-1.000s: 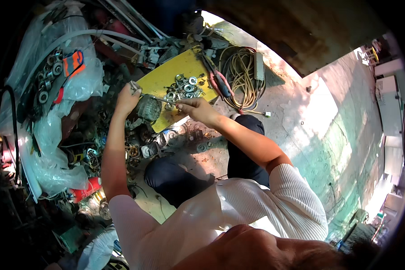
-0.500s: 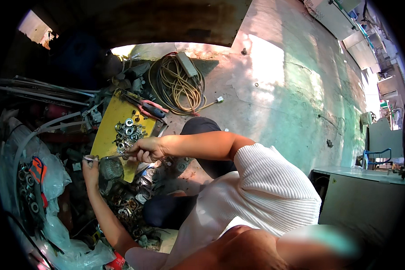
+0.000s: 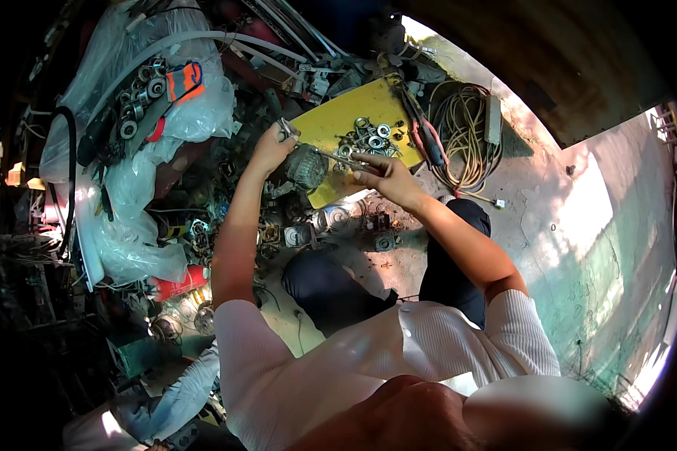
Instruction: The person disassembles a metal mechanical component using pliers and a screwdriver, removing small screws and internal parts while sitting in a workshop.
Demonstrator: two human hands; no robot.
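Note:
My left hand [image 3: 265,152] is closed on a small shiny metal piece [image 3: 284,129], whose kind I cannot make out, at the left edge of a yellow board [image 3: 331,120]. Between thumb and fingers of my right hand [image 3: 391,180] lies a slim metal rod-like tool [image 3: 337,157]. Its far end points left, close to the top of a round, ribbed greyish part [image 3: 306,168]. That part sits by the board's lower left corner; whether the tool touches it I cannot tell. Metal rings and bearings [image 3: 368,137] are heaped on the board, just beyond my right hand.
Red-handled pliers [image 3: 432,143] lie at the board's right edge, beside a coiled yellow cable [image 3: 462,143] with a power strip [image 3: 493,120]. Clear plastic bags [image 3: 139,218] and more bearings [image 3: 130,113] crowd the left. Loose motor parts [image 3: 297,234] cover the ground before my knees.
My view has turned, so the board and both hands appear farther right and higher. Both hands stay by the ribbed part, the right still with the rod-like tool.

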